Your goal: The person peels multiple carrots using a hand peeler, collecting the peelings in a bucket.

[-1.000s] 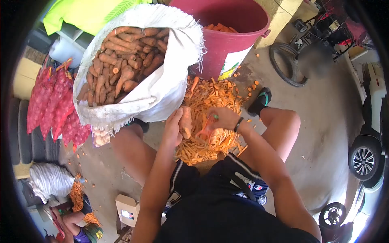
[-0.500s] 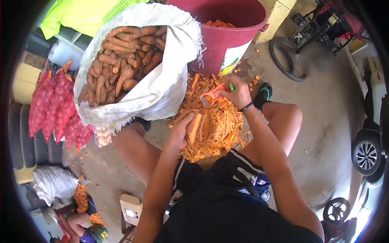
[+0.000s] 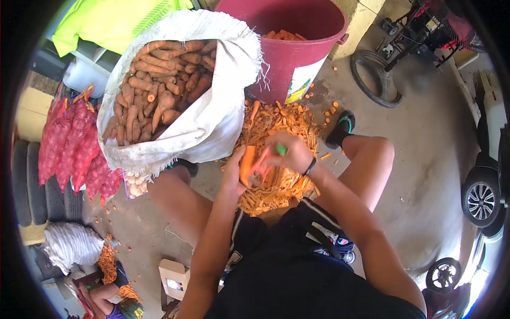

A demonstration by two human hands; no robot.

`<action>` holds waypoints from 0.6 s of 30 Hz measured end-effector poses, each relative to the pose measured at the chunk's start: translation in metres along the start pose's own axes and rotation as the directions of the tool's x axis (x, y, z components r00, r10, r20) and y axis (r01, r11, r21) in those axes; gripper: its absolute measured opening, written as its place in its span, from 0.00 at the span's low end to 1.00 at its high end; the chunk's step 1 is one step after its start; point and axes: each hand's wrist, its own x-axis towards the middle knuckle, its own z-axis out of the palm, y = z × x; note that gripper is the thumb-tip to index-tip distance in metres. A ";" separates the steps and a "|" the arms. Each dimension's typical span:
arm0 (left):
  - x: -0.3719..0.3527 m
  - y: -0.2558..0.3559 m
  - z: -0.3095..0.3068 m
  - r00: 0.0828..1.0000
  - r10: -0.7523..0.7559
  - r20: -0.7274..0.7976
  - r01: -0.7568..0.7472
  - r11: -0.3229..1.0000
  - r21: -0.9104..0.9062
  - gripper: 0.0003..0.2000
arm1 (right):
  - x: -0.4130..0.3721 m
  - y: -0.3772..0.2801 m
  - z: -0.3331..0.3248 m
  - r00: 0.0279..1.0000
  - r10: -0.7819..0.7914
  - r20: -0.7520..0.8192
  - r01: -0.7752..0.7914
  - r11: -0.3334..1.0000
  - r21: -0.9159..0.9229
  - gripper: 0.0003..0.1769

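My left hand [image 3: 232, 171] is wrapped round an orange carrot [image 3: 247, 164], held nearly upright over the pile. Against the carrot's right side is a red-orange peeler [image 3: 261, 165], gripped in my right hand [image 3: 292, 153], which is slightly blurred; something green shows at its fingers. Below both hands, between my legs, lies a heap of carrot peelings [image 3: 281, 191]. An open white sack [image 3: 212, 119] full of unpeeled carrots [image 3: 151, 98] stands to the left of the heap.
A dark red bin [image 3: 276, 69] with carrots inside stands beyond the heap. Red net bags [image 3: 66, 141] hang at the left. A loose wheel [image 3: 361, 74] lies at the upper right. Another person's leg [image 3: 101, 297] shows at the lower left, beside more peelings.
My right hand has moved down and left with the peeler, from above the heap onto the carrot. The carrot is now more upright in my left hand.
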 end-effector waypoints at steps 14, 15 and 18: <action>0.001 -0.005 -0.016 0.985 -0.053 0.163 0.050 0.998 0.023 0.17 | 0.004 0.027 -0.002 0.995 0.103 -0.009 -0.103 0.983 -0.155 0.24; -0.003 -0.005 -0.011 0.998 -0.054 -0.024 0.056 0.993 0.101 0.17 | 0.014 0.034 -0.013 0.989 0.060 -0.134 -0.088 0.972 -0.220 0.24; -0.006 -0.001 0.004 0.997 -0.073 -0.036 0.071 0.997 -0.042 0.17 | 0.014 0.030 -0.019 0.957 0.228 -0.181 -0.246 0.966 -0.083 0.24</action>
